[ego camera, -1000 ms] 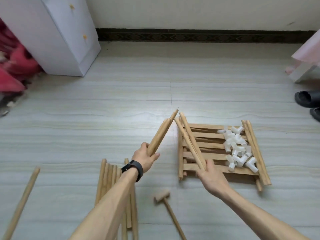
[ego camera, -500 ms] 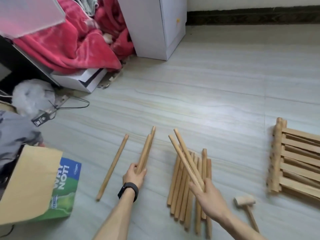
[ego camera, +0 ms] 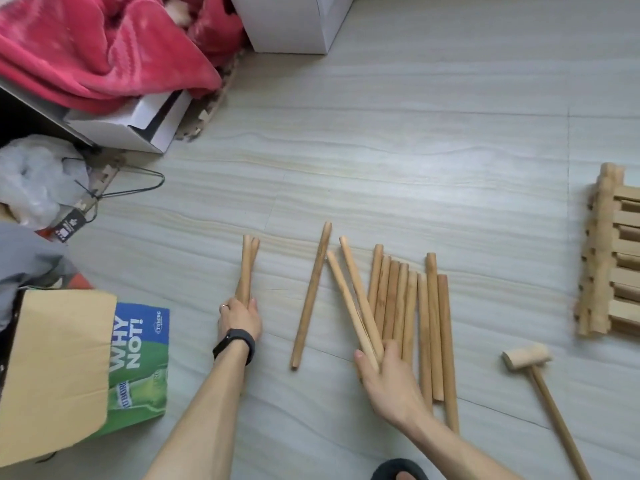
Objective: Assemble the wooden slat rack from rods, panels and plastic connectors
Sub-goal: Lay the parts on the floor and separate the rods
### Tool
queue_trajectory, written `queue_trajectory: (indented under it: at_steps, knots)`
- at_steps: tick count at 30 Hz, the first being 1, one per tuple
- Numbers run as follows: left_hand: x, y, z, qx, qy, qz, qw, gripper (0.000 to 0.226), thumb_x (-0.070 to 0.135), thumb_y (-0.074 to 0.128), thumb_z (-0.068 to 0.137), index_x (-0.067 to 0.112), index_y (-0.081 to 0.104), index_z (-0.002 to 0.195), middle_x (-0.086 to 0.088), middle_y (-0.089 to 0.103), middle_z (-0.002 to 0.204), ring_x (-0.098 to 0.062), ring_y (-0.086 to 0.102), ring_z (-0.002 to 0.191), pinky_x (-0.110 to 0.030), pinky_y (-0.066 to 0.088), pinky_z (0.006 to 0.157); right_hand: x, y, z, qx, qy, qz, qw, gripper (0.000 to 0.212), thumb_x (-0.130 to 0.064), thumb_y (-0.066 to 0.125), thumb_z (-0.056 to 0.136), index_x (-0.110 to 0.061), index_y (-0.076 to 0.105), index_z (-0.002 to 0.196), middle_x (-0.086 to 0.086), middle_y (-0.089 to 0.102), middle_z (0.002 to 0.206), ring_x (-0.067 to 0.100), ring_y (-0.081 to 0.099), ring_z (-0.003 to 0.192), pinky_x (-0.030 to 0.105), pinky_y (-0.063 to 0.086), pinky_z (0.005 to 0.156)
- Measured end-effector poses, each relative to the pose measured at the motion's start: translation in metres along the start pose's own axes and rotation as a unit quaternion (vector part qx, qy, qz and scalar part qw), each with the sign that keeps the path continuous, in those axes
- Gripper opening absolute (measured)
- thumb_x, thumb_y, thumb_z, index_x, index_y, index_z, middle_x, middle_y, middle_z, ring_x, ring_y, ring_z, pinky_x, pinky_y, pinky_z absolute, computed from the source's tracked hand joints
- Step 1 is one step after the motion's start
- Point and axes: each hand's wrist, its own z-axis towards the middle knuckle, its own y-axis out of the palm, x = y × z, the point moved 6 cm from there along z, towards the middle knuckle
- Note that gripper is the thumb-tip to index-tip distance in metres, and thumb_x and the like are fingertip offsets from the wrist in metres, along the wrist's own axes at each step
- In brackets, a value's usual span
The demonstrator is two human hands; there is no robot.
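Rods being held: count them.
4: a pair of rods in the left hand, another pair in the right hand. Loose floor rods excluded.

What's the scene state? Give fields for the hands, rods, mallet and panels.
left hand: grips left rod pair, tips pointing away
right hand: grips right rod pair, tips angled left
single rod: lies on floor between the two pairs
rod row: side by side on floor, under and right of right hand
mallet: on floor, right of rod row
slat panels: stacked at right frame edge, partly cut off
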Motion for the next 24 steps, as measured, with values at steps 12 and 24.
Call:
queue_trajectory:
  at_steps: [12,24]
  knots:
    - [0.048,0.024,-0.036,-0.113,0.108,-0.198,0.968,0.023,0.035,0.045,0.104,0.013,0.048,0.108,-0.001,0.069,0.09,-0.018,0.066,0.075,-0.029,0.046,0.06,-0.025,0.057,0.0,-0.076,0.02,-0.046,0.996,0.036,-0.037,0.036,0.108,-0.006,0.032,0.126,0.017,0.064,0.113,0.036,0.064,0.096,0.035,0.042,0.069]
    - [0.029,0.036,-0.03,-0.171,-0.03,-0.358,0.917,0.003,0.011,0.053,0.098,0.012,0.054,0.101,-0.009,0.062,0.075,-0.021,0.058,0.06,-0.033,0.051,0.055,-0.022,0.04,-0.013,0.009,-0.026,0.086,0.996,0.026,-0.038,0.047,0.105,-0.018,0.035,0.116,0.0,0.065,0.091,0.017,0.064,0.076,0.037,0.052,0.067]
